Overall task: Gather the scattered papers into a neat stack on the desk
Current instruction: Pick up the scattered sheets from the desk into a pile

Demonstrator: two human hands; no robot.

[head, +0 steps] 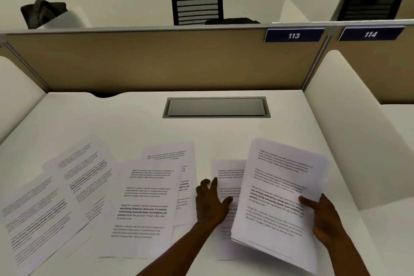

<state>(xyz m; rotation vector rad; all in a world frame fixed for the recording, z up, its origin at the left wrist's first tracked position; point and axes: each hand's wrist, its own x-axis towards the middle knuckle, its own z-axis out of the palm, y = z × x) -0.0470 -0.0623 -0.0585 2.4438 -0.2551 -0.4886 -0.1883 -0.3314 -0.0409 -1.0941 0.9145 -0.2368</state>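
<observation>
desk [139, 123] far half bare up to partition [156, 60], flush cable hatch [216, 107] at far edge centre, loose sheets [139, 204] cover near-left, gathered stack [277, 199] blocks near-right, side dividers [349, 119] wall both edges

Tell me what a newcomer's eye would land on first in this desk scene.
First, the white printed sheets fanned across the near left of the desk. Next, the thick sheaf of papers raised at the right in the right hand, while the left hand reaches, fingers spread, to a single sheet lying beside it. Behind, blue number plates 113 and 114 stand out on the tan partition.
</observation>
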